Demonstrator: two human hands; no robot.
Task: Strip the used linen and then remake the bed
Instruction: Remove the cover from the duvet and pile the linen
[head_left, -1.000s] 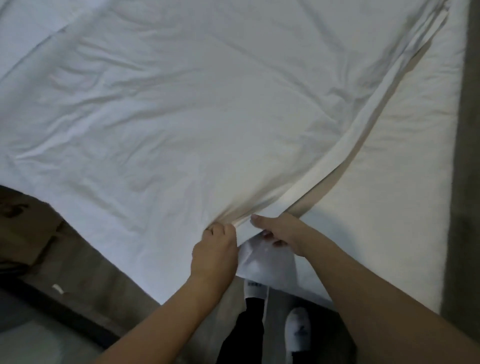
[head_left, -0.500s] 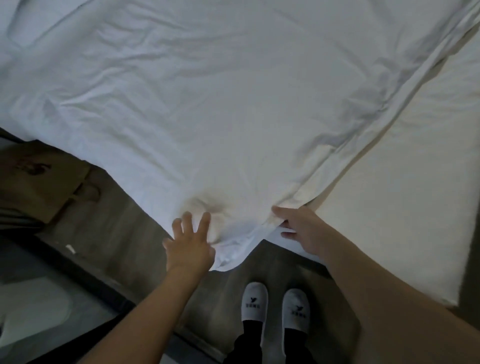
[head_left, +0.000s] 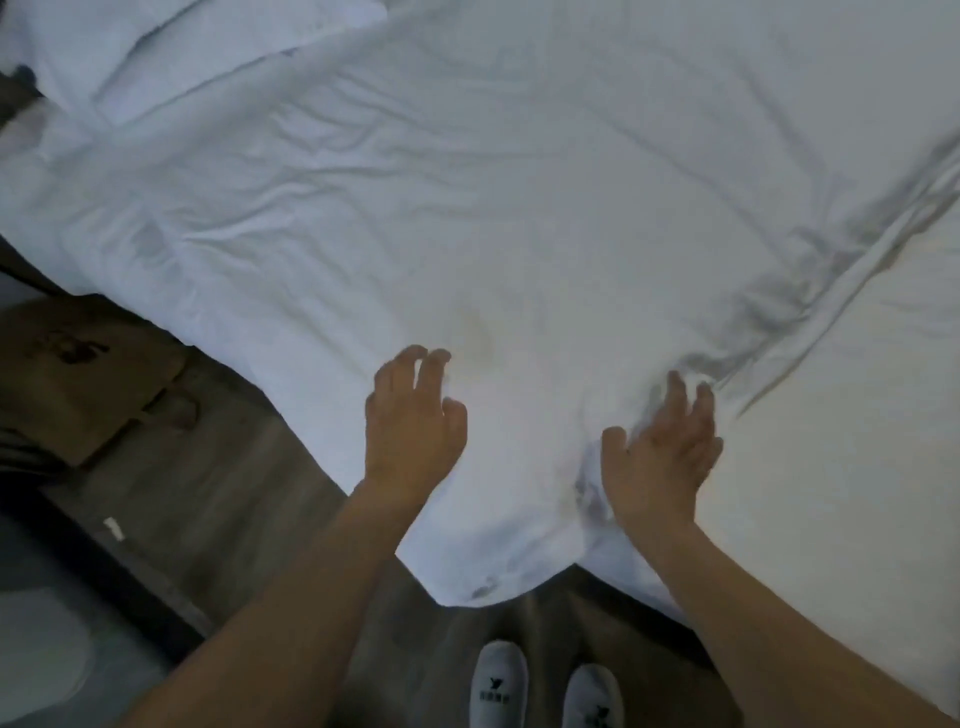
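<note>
A wrinkled white sheet (head_left: 519, 208) lies spread over the bed, its near corner hanging off the mattress corner just in front of me. The cream mattress (head_left: 857, 441) shows bare to the right of the sheet's folded edge. My left hand (head_left: 410, 421) rests on the sheet near the corner with loosely bent fingers and holds nothing. My right hand (head_left: 660, 452) lies flat on the sheet beside the bunched edge, fingers spread. White pillows (head_left: 156, 47) lie at the far left end of the bed.
A brown paper bag (head_left: 78, 374) stands on the wooden floor to the left of the bed. My two white slippers (head_left: 545, 686) are at the bed corner. A dark strip crosses the floor at lower left.
Both hands let go of the sheet's corner and edge. The sheet dropped onto the mattress corner, and both hands now lie on top of it.
</note>
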